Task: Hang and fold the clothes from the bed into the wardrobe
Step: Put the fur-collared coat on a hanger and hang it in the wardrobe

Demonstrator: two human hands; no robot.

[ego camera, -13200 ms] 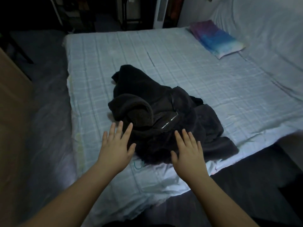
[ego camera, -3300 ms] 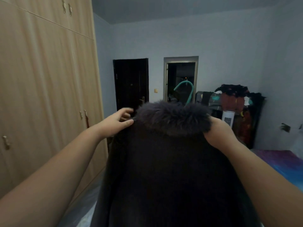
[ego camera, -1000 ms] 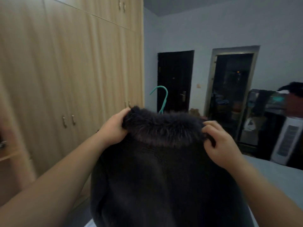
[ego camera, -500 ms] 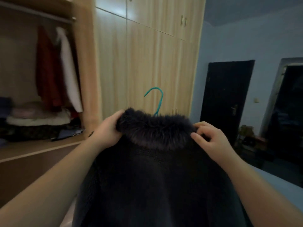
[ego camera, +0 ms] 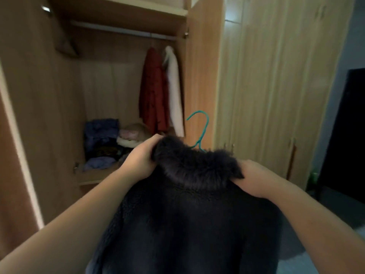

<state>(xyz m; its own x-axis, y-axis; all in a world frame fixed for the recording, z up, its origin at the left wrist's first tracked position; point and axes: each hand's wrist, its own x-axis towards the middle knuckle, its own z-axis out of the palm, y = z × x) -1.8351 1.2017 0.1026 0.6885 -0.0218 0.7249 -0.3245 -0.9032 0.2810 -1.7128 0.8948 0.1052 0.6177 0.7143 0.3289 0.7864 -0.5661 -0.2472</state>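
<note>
A dark fleece coat [ego camera: 189,220] with a furry collar fills the lower middle of the head view, its back toward me. It sits on a teal hanger [ego camera: 201,129] whose hook sticks up above the collar. My left hand [ego camera: 139,161] grips the collar's left end and my right hand [ego camera: 254,178] grips its right end. The open wardrobe compartment [ego camera: 110,89] lies straight ahead and to the left, with a hanging rail [ego camera: 122,30] near its top.
A red coat [ego camera: 153,91] and a white garment [ego camera: 174,91] hang at the rail's right end. Folded clothes [ego camera: 104,141] are stacked on the shelf below. The open wardrobe door [ego camera: 21,123] stands at the left. Closed wardrobe doors [ego camera: 276,86] and a dark doorway [ego camera: 345,135] are at the right.
My view has swung left, so the open wardrobe compartment now sits in front of me. Both hands keep hold of the coat's collar, carried closer to the wardrobe.
</note>
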